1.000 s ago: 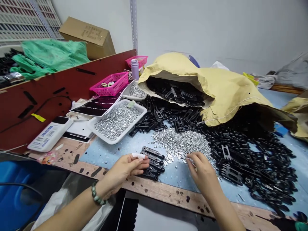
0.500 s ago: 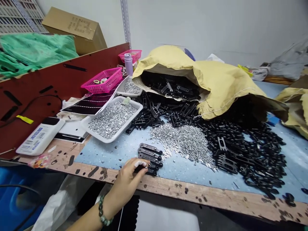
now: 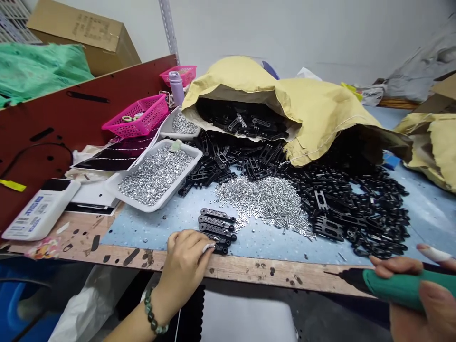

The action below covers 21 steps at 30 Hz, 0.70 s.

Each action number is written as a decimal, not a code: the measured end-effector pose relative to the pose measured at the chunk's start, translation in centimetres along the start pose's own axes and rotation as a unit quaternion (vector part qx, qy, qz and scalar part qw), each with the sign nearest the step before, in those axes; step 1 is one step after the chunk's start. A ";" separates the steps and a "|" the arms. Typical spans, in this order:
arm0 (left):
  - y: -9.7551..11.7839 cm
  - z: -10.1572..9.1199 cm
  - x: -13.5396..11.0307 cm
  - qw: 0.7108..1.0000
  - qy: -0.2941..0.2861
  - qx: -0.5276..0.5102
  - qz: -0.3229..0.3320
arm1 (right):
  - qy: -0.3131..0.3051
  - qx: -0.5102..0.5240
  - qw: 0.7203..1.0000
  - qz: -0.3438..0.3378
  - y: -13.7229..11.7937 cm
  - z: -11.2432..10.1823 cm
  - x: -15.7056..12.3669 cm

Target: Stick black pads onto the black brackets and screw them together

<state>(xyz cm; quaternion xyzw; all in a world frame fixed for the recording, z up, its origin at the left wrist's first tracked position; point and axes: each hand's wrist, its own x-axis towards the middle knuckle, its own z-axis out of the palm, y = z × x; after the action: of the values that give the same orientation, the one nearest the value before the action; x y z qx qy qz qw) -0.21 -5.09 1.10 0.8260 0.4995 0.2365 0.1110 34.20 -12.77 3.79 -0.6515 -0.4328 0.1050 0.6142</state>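
Note:
My left hand, with white tape on a fingertip, rests at the table's near edge. Its fingers are curled, thumb and forefinger pressed together; what lies between them is hidden. It touches or covers the near left end of a row of several black plastic arms laid side by side. At the lower right, my right hand is wrapped around a green electric screwdriver, its thin bit pointing left above the table edge. Beyond the row lie a heap of silver nuts and a pile of screws.
A white tray of nuts stands left, with a pink basket behind. Yellow paper sacks spill black parts across the back and right. A white device sits at far left beside the red board.
My right hand has come into view at the lower right with the screwdriver. My left fingers have closed in more over the row's near end. The view has shifted slightly right.

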 end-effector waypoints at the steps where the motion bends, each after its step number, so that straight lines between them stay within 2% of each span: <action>1: 0.1 0.0 0.0 1.000 0.003 0.007 0.009 | 0.029 0.049 0.998 0.018 -1.0 0.9 -0.2; 3: 0.1 0.0 0.0 0.999 0.020 0.009 0.023 | 0.060 0.114 0.991 0.047 -3.2 2.7 -0.5; 5: 0.2 0.0 -0.1 0.999 0.046 -0.005 0.027 | 0.057 0.140 0.987 0.051 -4.8 4.3 -0.9; 8: 0.3 0.0 -0.1 0.997 0.071 -0.027 0.022 | 0.040 0.176 0.983 0.034 -6.0 6.0 -1.1; 13: 0.8 -0.1 0.5 0.999 0.033 -0.002 0.024 | 0.018 0.211 0.976 0.038 -6.6 7.5 -1.0; 17: 1.1 0.0 0.8 0.998 0.003 0.017 0.053 | 0.004 0.187 0.981 0.056 -7.4 8.3 -1.4; 21: 0.4 -0.5 0.1 0.999 -0.016 -0.006 0.049 | -0.021 0.188 0.980 0.065 -8.2 9.4 -1.6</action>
<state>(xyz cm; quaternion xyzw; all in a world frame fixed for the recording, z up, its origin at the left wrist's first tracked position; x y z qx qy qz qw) -0.13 -5.20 1.76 0.8525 0.4552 0.2313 0.1120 23.36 -8.29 8.31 -0.5489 -0.3751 0.2377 0.7081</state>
